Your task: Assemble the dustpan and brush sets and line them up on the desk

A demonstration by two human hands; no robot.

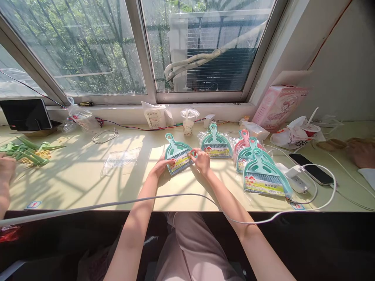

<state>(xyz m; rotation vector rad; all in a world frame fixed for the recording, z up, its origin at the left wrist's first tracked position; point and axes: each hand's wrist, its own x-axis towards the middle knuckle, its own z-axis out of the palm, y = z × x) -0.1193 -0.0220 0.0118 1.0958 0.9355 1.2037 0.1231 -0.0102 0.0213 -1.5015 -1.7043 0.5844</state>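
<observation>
A small teal dustpan [173,146] with a blue-bristled brush and a yellow label card [180,161] stands tilted between my hands over the table. My left hand [159,165] grips its lower left edge, thumb across the front. At the opposite edge, my right hand [201,159] pinches the right end of the set with thumb and fingers. Just beyond it lies another teal dustpan set [216,137] in clear wrapping. Farther right, a pink dustpan [241,141] and more teal dustpan sets [261,168] overlap in a pile.
A white cable [187,194] crosses above my forearms. Left of me are a clear plastic bag [121,160] and another person's hand [6,168] by green stalks [27,151]. A cup [188,127] stands near the window; a phone [312,169] and charger [294,171] lie right.
</observation>
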